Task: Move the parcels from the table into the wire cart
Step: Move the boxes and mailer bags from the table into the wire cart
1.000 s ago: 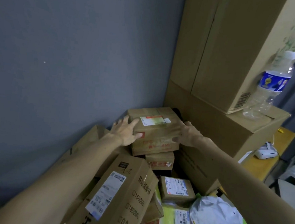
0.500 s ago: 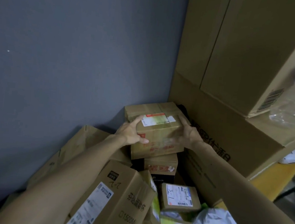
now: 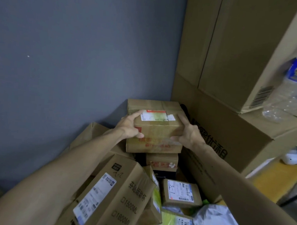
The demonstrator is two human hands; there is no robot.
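"Gripping the taped cardboard parcel (image 3: pixel 157 131) at both ends: why not just one hand?"

"It looks too broad for one. It tops the heap in the corner, near the grey wall (image 3: pixel 77 52). The left hand (image 3: pixel 130 127) clamps its left end, fingers hooked close together over the top edge and thumb pressed flat on the front face."

"And that tall carton (image 3: pixel 111 195) under the left forearm?"

"It leans in the pile, lower down, so I'd guess the top parcel goes first to keep the rest from sliding."

"What is the parcel resting on?"

"A smaller red-taped box (image 3: pixel 161 161) sits right under it. I cannot tell whether the parcel has cleared it."

"The other side?"

"The right hand (image 3: pixel 189 135) mirrors the left: fingers over the top right edge, thumb on the front. That end is close beside the large printed carton (image 3: pixel 232 130), so there is little room to reach underneath."

"Anything to mind further right?"

"A water bottle (image 3: pixel 293 85) stands on that carton, and a white device (image 3: pixel 295 158) lies on the yellow table (image 3: pixel 271 175). A wide swing could topple the bottle."

"The wire cart?"

"Out of view, so the carry is not yet done."
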